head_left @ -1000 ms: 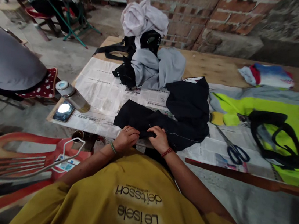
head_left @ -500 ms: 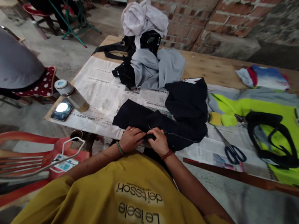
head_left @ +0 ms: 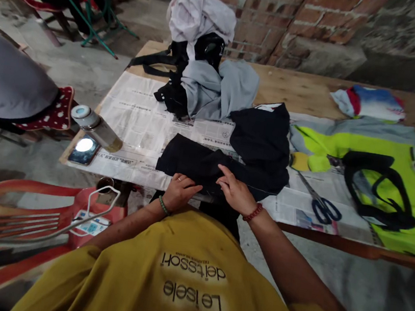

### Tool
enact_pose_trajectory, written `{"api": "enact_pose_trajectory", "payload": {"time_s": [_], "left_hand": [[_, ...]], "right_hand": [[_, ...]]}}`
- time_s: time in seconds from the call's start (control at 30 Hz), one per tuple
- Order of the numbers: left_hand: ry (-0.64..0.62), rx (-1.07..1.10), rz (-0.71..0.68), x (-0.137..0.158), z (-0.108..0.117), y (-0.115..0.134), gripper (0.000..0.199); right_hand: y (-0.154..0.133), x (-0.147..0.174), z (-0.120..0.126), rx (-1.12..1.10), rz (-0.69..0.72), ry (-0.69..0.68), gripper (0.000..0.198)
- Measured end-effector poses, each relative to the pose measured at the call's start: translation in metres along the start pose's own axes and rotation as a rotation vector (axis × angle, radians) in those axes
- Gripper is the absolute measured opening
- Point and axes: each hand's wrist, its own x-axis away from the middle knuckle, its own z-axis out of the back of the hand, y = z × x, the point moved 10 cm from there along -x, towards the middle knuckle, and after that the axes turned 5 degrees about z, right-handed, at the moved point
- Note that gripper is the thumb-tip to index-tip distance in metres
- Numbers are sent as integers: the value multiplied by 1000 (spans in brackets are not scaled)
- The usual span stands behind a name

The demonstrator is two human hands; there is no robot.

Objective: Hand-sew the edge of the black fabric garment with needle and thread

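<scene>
Yellow shirt (head_left: 189, 282) reads "Le isele dei tessori".

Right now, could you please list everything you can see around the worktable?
black garment: 1, black, on the newspaper, under both hands
newspaper: several sheets, white, over the wooden table
clothes pile: 1, white, grey, black, far edge
scissors: 1, dark handles, right of the garment
yellow-green fabric: 1, right, black straps on it
flask: 1, metal, left corner
phone: 1, screen lit, beside the flask
red chair: 1, lower left
left hand: gripping the garment edge
right hand: open, flat on the garment
</scene>
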Motion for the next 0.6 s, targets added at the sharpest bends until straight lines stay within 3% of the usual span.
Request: {"api": "enact_pose_trajectory", "payload": {"time_s": [0.1, 0.2, 0.4, 0.6], "left_hand": [[-17, 4, 3, 1, -2, 0, 25], [-11, -4, 22, 1, -1, -1, 23], [-43, -1, 36, 0, -3, 0, 23], [-35, 11, 28, 0, -1, 3, 22]], "right_hand": [[-14, -7, 2, 144, 77, -56, 26], [-29, -10, -1, 248, 173, -128, 23], [-30, -7, -18, 334, 158, -291, 24], [-32, -9, -29, 374, 194, -358, 27]]}}
